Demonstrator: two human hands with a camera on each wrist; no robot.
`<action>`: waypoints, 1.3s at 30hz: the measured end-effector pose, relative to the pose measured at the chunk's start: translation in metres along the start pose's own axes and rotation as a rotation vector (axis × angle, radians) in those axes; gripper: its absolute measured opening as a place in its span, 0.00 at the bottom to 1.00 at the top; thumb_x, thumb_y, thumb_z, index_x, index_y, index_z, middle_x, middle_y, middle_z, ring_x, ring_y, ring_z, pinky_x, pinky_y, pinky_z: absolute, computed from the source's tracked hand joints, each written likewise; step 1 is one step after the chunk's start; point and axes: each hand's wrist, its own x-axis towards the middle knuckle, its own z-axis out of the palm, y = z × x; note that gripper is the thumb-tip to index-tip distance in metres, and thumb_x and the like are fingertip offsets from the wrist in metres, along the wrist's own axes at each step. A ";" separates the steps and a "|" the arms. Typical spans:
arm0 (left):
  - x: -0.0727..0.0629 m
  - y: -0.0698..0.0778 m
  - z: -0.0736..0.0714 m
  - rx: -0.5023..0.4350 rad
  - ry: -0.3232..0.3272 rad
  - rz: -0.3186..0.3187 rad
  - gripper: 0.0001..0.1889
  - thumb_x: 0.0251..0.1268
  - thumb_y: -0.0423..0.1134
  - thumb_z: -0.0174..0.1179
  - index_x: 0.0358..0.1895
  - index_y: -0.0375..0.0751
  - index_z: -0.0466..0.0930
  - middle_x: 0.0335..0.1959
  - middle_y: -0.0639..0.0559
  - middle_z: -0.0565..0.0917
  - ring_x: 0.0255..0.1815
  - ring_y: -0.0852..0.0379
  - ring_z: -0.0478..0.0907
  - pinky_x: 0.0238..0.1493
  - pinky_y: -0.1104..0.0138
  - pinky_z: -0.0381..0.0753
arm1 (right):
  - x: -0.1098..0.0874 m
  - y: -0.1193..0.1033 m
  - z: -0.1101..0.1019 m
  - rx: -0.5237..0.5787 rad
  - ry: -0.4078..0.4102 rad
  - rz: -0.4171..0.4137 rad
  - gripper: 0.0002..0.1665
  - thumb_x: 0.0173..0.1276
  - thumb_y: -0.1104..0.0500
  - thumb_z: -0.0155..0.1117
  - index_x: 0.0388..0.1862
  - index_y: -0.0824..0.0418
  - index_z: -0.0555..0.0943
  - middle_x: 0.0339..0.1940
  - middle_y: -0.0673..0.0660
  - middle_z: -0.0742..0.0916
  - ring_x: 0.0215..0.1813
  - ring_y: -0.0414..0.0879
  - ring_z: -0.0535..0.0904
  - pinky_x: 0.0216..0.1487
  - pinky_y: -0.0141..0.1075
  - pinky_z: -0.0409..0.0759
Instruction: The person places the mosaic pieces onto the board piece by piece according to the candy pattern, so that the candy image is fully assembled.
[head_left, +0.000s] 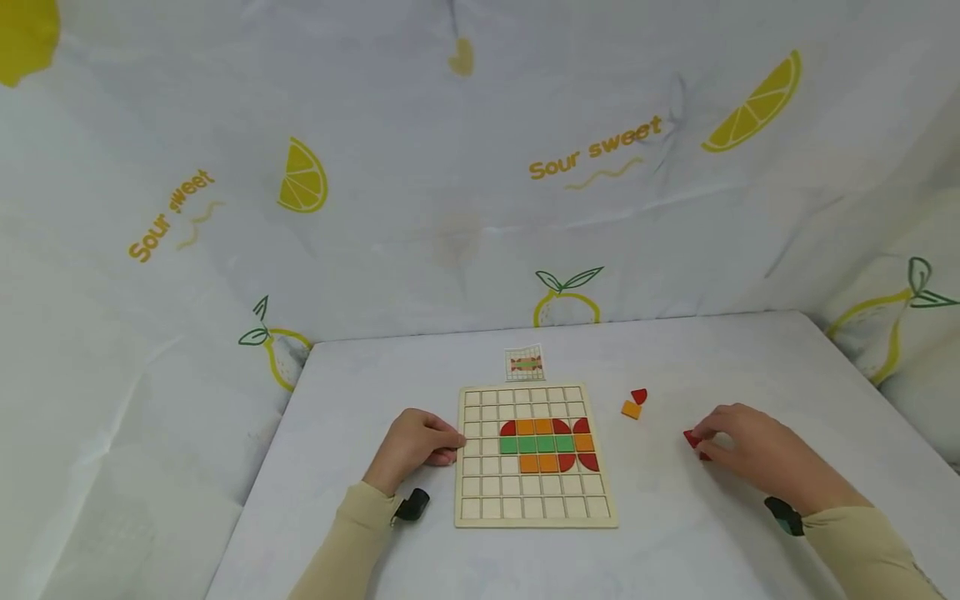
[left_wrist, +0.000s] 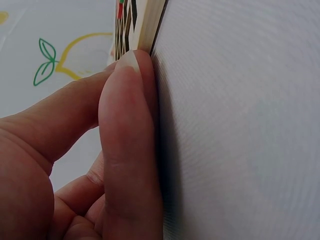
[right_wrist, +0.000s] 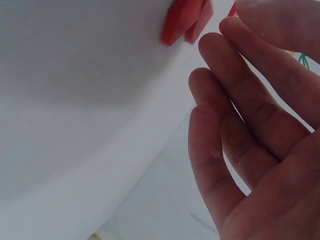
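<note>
A pale wooden grid board (head_left: 491,500) lies on the table, partly filled with red quarter-circles, orange squares and a green row (head_left: 536,444). My left hand (head_left: 420,446) is at its left side; in the left wrist view the thumb (left_wrist: 127,125) and index finger pinch its edge. Over on the right, my right hand (head_left: 746,446) reaches down over red pieces (head_left: 692,438), thumb and index right beside them. The right wrist view has the red pieces (right_wrist: 185,20) just past the fingertips; I cannot tell whether one is pinched.
A small pattern card (head_left: 525,364) lies behind the board. Between the board and my right hand sit a loose red quarter-circle (head_left: 639,396) and an orange square (head_left: 632,409). White cloth (head_left: 420,250) with lemon prints hangs behind the table.
</note>
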 end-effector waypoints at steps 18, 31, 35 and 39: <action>-0.003 0.002 -0.003 -0.011 0.003 0.003 0.09 0.63 0.39 0.78 0.39 0.38 0.91 0.31 0.49 0.93 0.26 0.61 0.88 0.34 0.70 0.91 | -0.005 0.006 0.007 -0.019 -0.013 -0.020 0.15 0.60 0.61 0.84 0.44 0.55 0.90 0.37 0.43 0.87 0.44 0.45 0.83 0.48 0.48 0.89; -0.006 0.005 -0.001 -0.006 0.003 -0.004 0.09 0.62 0.39 0.79 0.39 0.37 0.91 0.29 0.49 0.92 0.26 0.62 0.87 0.34 0.70 0.91 | -0.002 -0.001 0.011 0.002 -0.064 0.000 0.13 0.61 0.59 0.85 0.42 0.52 0.90 0.38 0.43 0.87 0.46 0.45 0.82 0.47 0.44 0.88; -0.006 0.005 -0.001 -0.005 0.002 0.003 0.09 0.62 0.39 0.79 0.39 0.37 0.91 0.29 0.49 0.92 0.26 0.63 0.87 0.34 0.70 0.91 | -0.003 -0.004 0.011 -0.016 -0.064 0.000 0.12 0.61 0.60 0.84 0.42 0.51 0.90 0.37 0.43 0.87 0.44 0.44 0.81 0.46 0.43 0.88; -0.006 0.006 -0.001 -0.005 0.000 0.001 0.10 0.62 0.39 0.79 0.39 0.37 0.91 0.29 0.48 0.92 0.26 0.63 0.87 0.34 0.70 0.91 | -0.003 -0.003 0.010 -0.033 -0.070 -0.008 0.11 0.60 0.59 0.84 0.41 0.51 0.91 0.37 0.43 0.86 0.44 0.45 0.81 0.46 0.45 0.88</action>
